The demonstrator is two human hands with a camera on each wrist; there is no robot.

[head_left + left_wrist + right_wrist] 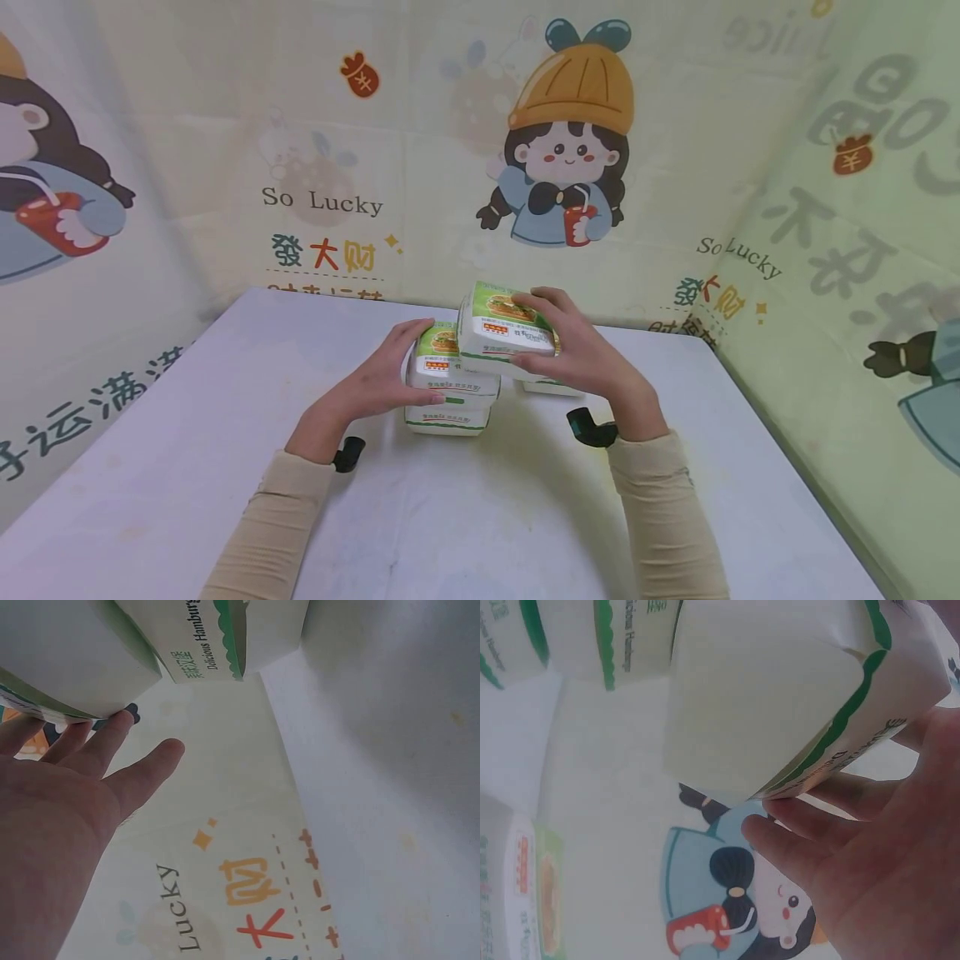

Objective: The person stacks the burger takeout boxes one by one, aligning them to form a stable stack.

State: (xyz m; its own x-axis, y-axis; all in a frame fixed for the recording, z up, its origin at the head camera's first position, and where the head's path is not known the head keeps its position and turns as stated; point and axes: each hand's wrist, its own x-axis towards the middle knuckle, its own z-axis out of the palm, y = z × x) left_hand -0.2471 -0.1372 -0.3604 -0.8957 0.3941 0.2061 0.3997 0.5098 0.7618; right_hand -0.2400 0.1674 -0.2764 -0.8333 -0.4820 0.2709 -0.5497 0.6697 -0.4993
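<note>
In the head view, my left hand [375, 375] holds the upper burger box [450, 383] of a stack, thumb along its front and fingers at the far edge. Beneath it, a second white-and-green box [446, 423] sits on the table. My right hand [581, 350] grips another burger box [498, 329] by its right side, raised and slightly tilted, overlapping the left stack's upper right. In the right wrist view the pale underside of this raised box [765, 697] shows. Partly hidden behind my right hand is one more box [553, 388] on the table.
The white table [465, 525] stretches in front of the boxes and to both sides. A cartoon-printed cloth [427, 167] hangs behind and along the sides. Black wrist-worn pieces [592, 429] stick out at both cuffs.
</note>
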